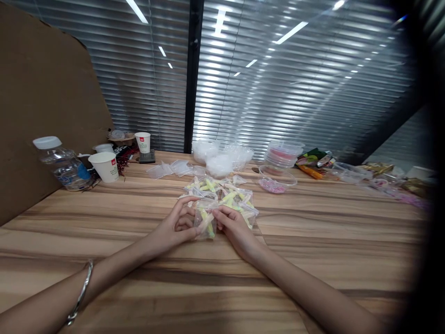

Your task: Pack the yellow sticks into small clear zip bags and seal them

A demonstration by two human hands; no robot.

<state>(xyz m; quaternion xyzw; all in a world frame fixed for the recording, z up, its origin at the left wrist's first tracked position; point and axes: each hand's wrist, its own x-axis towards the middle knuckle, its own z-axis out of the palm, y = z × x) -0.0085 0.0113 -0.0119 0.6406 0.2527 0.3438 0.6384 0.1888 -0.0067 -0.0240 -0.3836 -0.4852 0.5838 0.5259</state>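
Between my two hands is a small clear zip bag (206,222) with yellow-green and pale pink pieces inside. My left hand (179,222) grips its left side, thumb at the lower edge and index finger along the top. At the upper right of the bag, my right hand (236,227) pinches it between thumb and fingers. Just behind lies a pile of similar filled bags (238,197), touching or very near the held one. What the small pieces are, I cannot make out.
Flat clear bags (174,168) and white translucent bundles (220,162) lie behind the pile. Round clear tubs (283,155) stand right of them, near a dish with pink bits (273,185). Paper cups (106,167) and a large bottle (62,164) are at left.
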